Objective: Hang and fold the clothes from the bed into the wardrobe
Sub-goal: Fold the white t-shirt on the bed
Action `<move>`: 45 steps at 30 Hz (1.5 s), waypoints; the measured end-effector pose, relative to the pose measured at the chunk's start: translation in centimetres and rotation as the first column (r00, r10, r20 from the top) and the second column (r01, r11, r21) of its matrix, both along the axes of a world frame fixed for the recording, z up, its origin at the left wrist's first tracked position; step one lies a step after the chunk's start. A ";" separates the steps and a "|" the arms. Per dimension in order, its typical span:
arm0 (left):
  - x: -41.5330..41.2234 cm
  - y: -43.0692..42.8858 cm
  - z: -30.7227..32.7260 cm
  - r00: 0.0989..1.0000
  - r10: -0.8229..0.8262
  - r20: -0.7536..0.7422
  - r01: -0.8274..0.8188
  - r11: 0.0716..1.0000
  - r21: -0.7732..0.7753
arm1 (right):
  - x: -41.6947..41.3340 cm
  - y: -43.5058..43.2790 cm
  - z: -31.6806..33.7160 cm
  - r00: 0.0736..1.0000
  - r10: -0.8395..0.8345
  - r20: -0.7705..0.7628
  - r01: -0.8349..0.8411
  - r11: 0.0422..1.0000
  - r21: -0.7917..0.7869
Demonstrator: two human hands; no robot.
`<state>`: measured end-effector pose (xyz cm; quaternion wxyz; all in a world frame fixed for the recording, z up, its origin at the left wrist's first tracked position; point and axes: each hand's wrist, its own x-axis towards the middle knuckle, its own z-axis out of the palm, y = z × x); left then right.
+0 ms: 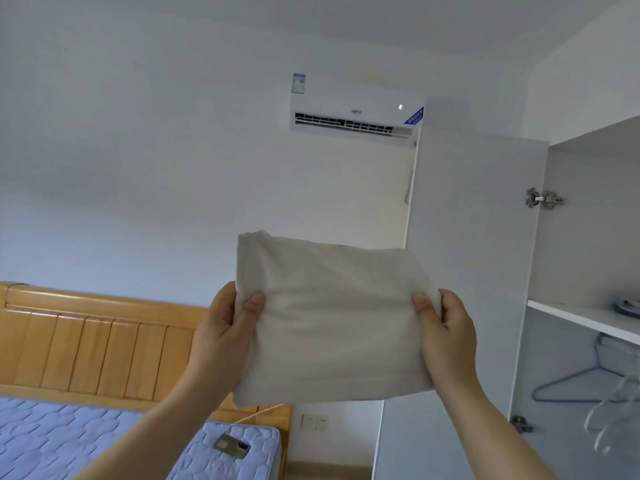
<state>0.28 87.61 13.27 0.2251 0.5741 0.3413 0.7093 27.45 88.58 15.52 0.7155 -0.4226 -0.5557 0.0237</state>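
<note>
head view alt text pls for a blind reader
The left hand and right hand hold up a folded white garment by its sides, thumbs on the front. An open wardrobe with a shelf and hangers stands at right; a bed lies lower left, an air conditioner on the wall.

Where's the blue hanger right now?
Head view, lower right: the blue hanger hangs inside the open wardrobe, under its white shelf, just left of the clear hangers.
</note>
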 end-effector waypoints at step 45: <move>67.5 28.5 3.5 0.169 -0.986 0.002 0.985 0.169 0.019 | 47.4 0.7 4.2 0.161 -0.975 0.154 0.987 0.160 -0.022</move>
